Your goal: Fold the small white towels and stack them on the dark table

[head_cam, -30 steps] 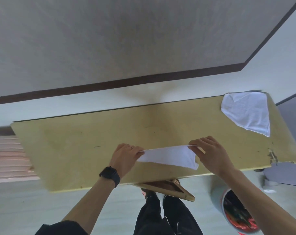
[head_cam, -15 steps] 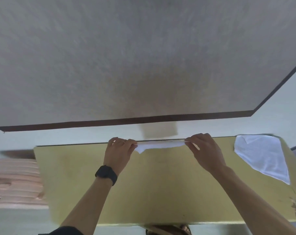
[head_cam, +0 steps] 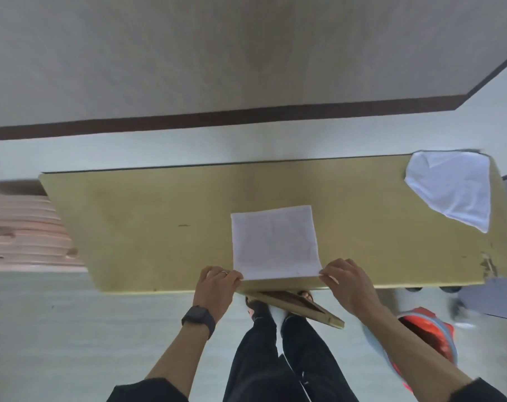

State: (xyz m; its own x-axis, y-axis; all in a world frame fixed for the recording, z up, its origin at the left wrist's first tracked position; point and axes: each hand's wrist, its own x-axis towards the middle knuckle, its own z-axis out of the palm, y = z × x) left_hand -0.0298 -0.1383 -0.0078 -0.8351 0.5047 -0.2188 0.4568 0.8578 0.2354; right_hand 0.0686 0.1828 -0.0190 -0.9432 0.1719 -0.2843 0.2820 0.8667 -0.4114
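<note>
Yellowish table [head_cam: 145,227] up front, towel [head_cam: 275,242] flat by its near edge — left hand [head_cam: 216,288] and right hand [head_cam: 349,285] each pinch a near corner. Fold step, I reckon (first crease); next, carry both corners evenly to the far edge.

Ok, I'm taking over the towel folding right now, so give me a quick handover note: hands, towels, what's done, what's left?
Left hand: pinches the near left corner of the spread towel.
Right hand: pinches its near right corner.
Spread towel: flat on the table, at the near edge.
Rumpled towel: loose at the table's far right corner.
Done: one towel laid out; no folded stack in view.
Left: fold both, then stack.
</note>
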